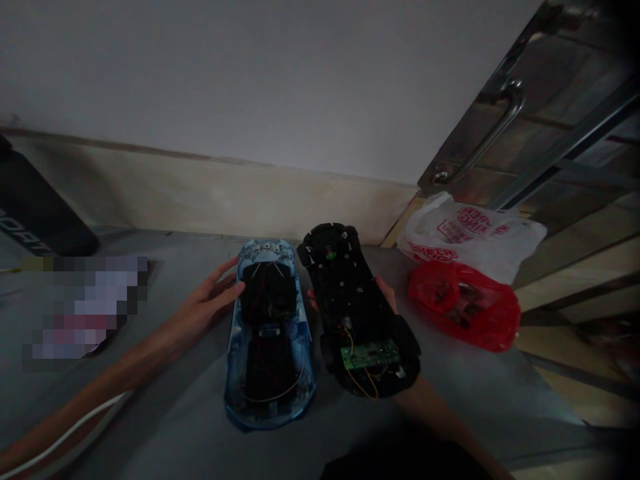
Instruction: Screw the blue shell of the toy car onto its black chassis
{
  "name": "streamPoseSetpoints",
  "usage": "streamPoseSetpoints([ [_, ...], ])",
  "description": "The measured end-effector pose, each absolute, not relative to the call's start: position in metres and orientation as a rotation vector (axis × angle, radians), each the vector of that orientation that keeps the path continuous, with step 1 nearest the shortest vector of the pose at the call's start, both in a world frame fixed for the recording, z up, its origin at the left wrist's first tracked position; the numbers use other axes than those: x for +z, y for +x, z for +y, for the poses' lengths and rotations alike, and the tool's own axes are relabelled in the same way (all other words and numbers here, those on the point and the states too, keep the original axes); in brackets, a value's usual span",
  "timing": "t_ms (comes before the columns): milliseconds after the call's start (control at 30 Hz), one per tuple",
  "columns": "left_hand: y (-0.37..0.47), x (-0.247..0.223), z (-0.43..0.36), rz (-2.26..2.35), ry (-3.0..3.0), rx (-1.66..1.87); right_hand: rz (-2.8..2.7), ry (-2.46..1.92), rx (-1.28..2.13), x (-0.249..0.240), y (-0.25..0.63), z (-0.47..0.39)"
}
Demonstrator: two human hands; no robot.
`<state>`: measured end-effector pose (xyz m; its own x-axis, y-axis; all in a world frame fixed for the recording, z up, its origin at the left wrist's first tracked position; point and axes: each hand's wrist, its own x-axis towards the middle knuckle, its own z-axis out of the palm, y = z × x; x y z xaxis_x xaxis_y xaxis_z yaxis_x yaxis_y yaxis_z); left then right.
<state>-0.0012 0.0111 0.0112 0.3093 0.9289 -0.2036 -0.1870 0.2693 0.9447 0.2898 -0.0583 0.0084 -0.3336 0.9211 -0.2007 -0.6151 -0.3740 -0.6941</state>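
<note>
A blue toy car body (pixel 306 347) lies lengthwise on the grey surface, with dark parts and thin wires showing in its hollow. My left hand (pixel 215 293) is at its left side, thumb on the edge and fingers along the flank. Beside it on the right, a black toy car chassis (pixel 353 287) is tilted, its wheels at the corners. A green circuit board (pixel 370 355) with loose yellow wires sits at its near end. My right hand (pixel 387 295) grips the chassis from beneath; fingertips show at its left edge, and the palm is hidden.
To the right lie a red plastic bag (pixel 465 307) and a white plastic bag (pixel 470 230) with red print. A metal door handle (pixel 493 143) and bars are beyond. A black object with lettering (pixel 45 207) stands at left, near a blurred-out flat item (pixel 95 310). A wall (pixel 225 87) rises behind.
</note>
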Motion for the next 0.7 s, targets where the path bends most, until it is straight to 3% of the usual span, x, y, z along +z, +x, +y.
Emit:
streamPoseSetpoints([
  [200, -0.0035, 0.0096, 0.0116, 0.934, 1.041, 0.922, -0.462, -0.724, 1.877, 0.0125, 0.2897, -0.0577],
  [700, -0.006, 0.0036, 0.0152, 0.846, 1.131, 0.892, -0.64, -0.837, 1.771, 0.0103, 0.2901, -0.0537],
])
